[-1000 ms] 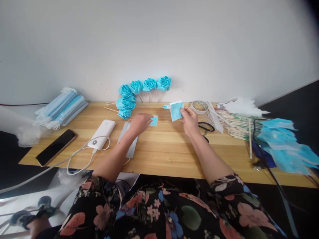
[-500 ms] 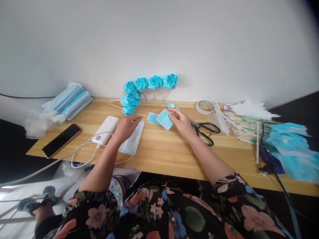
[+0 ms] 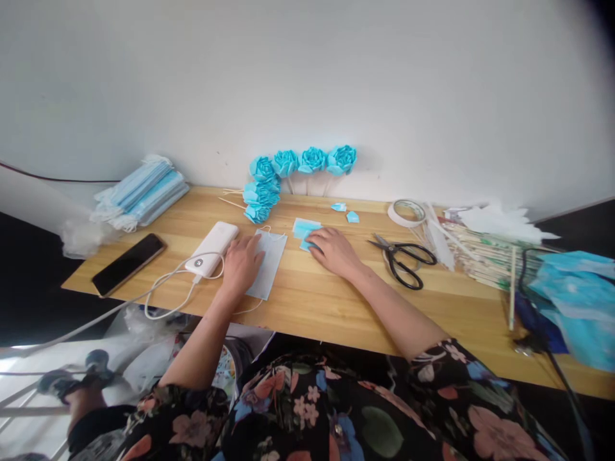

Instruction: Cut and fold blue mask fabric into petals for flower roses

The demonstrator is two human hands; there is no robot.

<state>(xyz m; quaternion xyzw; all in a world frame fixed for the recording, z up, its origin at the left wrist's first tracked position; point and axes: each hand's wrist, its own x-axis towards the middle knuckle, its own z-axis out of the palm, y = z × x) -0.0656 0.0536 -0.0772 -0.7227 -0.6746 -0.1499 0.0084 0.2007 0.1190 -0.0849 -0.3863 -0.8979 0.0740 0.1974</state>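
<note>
My left hand [image 3: 240, 265] lies with fingers outstretched over the left edge of a pale face mask [image 3: 269, 266] on the wooden table; it is open. With its fingers laid on small blue fabric squares [image 3: 306, 226], my right hand [image 3: 335, 252] is open and partly covers them. Two folded blue petals [image 3: 339, 207] sit just behind that hand. To its right are black-handled scissors [image 3: 403, 257], their blades apart. Several blue flowers [image 3: 313, 159] on sticks stand along the wall or lie near it.
A stack of masks [image 3: 144, 192], a phone [image 3: 129, 264] and a white power bank [image 3: 211, 246] with a cable occupy the left. On the right are a tape roll [image 3: 406, 213], a bundle of sticks [image 3: 480, 253], a glue gun [image 3: 531, 320] and blue fabric pieces [image 3: 571, 285].
My right hand has lowered the blue square it held onto the other piece and relaxed its fingers. My left hand has come down onto the mask. The view has shifted slightly left.
</note>
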